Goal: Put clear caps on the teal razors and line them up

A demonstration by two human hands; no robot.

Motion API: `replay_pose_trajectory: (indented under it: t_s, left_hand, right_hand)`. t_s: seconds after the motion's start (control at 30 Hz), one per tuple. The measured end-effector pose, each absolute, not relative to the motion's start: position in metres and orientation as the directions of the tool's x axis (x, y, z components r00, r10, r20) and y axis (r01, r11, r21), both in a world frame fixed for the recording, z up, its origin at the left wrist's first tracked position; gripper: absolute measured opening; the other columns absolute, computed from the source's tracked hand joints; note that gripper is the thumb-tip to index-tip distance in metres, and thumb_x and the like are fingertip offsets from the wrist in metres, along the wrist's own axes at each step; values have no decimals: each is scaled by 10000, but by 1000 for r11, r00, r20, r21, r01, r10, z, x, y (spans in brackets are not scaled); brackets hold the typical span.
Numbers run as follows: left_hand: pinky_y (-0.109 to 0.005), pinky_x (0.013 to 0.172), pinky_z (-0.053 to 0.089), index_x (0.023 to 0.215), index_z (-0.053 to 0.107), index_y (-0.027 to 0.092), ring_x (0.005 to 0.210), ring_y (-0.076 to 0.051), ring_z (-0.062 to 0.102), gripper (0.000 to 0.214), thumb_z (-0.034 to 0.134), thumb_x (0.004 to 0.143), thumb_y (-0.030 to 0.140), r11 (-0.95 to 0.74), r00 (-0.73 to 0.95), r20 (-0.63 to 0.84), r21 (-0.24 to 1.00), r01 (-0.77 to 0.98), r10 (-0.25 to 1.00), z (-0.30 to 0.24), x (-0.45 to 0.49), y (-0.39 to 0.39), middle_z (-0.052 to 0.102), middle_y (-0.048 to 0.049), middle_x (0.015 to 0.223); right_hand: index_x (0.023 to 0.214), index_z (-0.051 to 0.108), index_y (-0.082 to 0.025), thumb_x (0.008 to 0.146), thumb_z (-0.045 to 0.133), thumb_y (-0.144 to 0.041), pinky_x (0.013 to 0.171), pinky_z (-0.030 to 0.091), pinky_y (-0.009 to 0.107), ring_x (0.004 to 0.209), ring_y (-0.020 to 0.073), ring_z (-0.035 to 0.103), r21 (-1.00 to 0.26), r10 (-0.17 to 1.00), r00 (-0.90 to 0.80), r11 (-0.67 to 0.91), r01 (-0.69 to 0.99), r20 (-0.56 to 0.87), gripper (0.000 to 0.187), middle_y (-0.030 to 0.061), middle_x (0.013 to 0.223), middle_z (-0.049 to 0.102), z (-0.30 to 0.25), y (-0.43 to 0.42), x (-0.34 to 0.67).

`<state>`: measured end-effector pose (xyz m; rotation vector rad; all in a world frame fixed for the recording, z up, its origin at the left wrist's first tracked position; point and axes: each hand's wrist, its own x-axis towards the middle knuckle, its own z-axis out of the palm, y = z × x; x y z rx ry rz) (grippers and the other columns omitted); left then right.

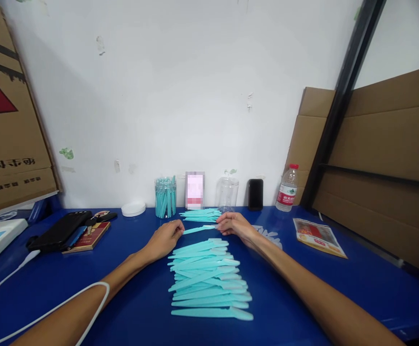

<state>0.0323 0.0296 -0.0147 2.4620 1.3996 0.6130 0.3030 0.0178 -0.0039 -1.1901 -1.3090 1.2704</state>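
Observation:
A teal eyebrow razor [199, 229] is stretched level between my two hands. My left hand [166, 236] pinches the thin handle end. At the blade end, the fingers of my right hand [235, 225] are closed around the tip, where a small pale cover seems to sit; my fingers partly hide it. Below my hands lies a long stack of teal razors [205, 274], their pale ends pointing right. A smaller row of razors [200, 215] lies behind the held one. Beside my right wrist are several loose transparent caps [269, 235], partly hidden by the arm.
Along the wall stand a jar full of teal razors [165, 198], a transparent jar [228, 194], a black phone [255, 194] and a water bottle [287, 188]. A white lid [133, 208] lies left, a packet [319, 237] right. A white cable [103, 298] crosses my left forearm.

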Motion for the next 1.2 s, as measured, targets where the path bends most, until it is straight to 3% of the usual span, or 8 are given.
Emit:
replay_pose_trajectory:
  t_s: [0.33,0.7,1.0,1.2]
  left_hand:
    - [-351,761,551,1038,623,141,844,-159,649,229,568,946,343,-547,485,257,459,700,836,-8,38,23,661,-36,989]
    - [-262,628,430,763,644,157,666,-137,548,228,575,847,358,-548,481,302,649,528,823,6,41,18,608,4,705]
    - [-233,600,422,772,685,159,643,-136,551,279,619,803,429,-549,581,239,709,443,778,10,40,9,636,-4,692]
    - [-291,720,480,985,648,176,813,-193,603,296,497,891,413,-579,464,358,612,539,810,2,32,21,676,-50,893]
  right_hand:
    - [703,742,-141,544,750,-157,636,473,250,620,132,611,-994,983,-177,57,90,41,159,13,608,679,1,14,296]
    - [682,718,-149,616,716,-194,555,422,228,587,128,575,-982,953,-298,108,156,57,79,44,647,713,14,7,301]
    - [702,739,-156,655,720,-240,522,404,219,576,121,552,-969,907,-420,120,216,18,98,31,676,692,30,-8,307]
    - [815,717,-153,829,581,-364,459,383,224,611,153,609,-843,969,-149,244,480,196,252,81,793,720,24,9,321]
